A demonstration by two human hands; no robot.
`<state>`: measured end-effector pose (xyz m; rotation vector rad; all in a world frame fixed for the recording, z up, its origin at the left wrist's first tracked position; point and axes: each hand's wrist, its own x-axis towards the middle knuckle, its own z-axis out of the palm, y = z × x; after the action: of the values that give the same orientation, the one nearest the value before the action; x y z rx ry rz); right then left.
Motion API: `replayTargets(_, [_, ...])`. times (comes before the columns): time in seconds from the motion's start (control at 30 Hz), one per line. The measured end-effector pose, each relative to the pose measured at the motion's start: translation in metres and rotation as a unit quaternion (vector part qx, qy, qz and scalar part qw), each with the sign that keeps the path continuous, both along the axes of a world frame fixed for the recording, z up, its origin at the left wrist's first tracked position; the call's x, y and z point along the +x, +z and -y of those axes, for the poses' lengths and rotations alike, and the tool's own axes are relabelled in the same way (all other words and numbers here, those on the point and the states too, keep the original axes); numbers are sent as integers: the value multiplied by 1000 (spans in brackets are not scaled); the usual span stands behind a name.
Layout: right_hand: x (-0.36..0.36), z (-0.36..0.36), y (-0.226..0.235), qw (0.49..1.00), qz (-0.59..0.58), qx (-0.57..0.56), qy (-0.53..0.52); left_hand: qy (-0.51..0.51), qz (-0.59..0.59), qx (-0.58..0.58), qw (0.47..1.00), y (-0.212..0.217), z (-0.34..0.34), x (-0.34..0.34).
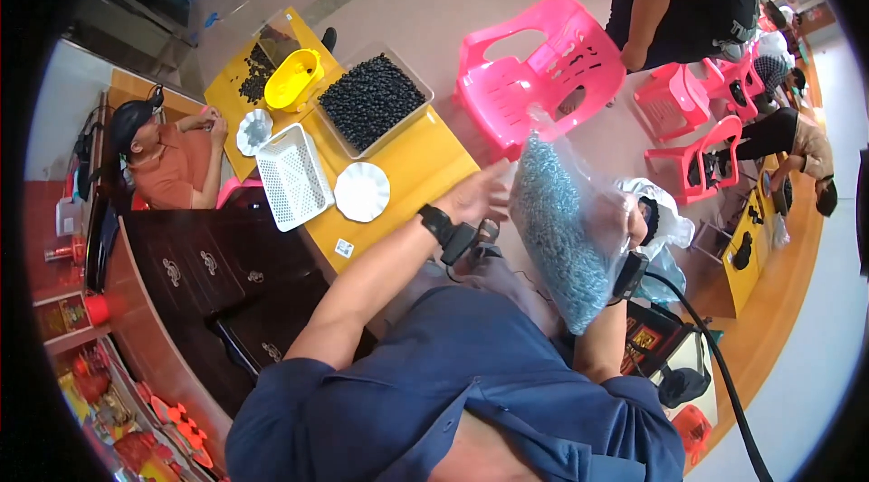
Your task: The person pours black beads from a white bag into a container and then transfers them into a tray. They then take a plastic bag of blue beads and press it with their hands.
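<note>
A clear plastic bag (561, 229) full of small silvery-blue pieces, too small to tell apart, hangs tilted in front of my chest. My right hand (636, 221) grips it from its right side, partly hidden by the plastic. On the bag's left, my left hand (475, 197) reaches out with fingers spread, close to the plastic; whether the fingertips touch it I cannot tell. Left of that hand, on the yellow table (434, 152), are a white scalloped dish (363, 191), a white perforated basket (294, 178) and a clear bin of black round parts (376, 102).
A yellow tub (295, 80) and a smaller scalloped dish (254, 132) sit farther along the table, near a seated person (176, 161). Pink chairs (543, 75) stand ahead, with a person (679, 7) beside them. A white plastic bag (668, 219) lies right of my right hand.
</note>
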<state>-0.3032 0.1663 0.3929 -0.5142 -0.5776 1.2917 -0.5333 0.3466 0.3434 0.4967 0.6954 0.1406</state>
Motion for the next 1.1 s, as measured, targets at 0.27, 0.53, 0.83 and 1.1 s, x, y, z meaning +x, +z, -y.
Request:
replayTargets(0.27, [-45, -31, 43, 999, -14, -18, 24, 2, 267, -11, 964, 1, 26, -43])
replayTargets(0.53, [-69, -94, 2, 902, 326, -282, 27, 178, 43, 228, 956, -51, 13, -127])
replayTargets(0.83, [-130, -187, -153, 824, 494, -274, 39, 268, -207, 356, 871, -186, 27, -165])
replayTargets(1.1, [-161, -223, -224, 831, 489, -240, 111, 293, -372, 434, 767, -281, 16, -193])
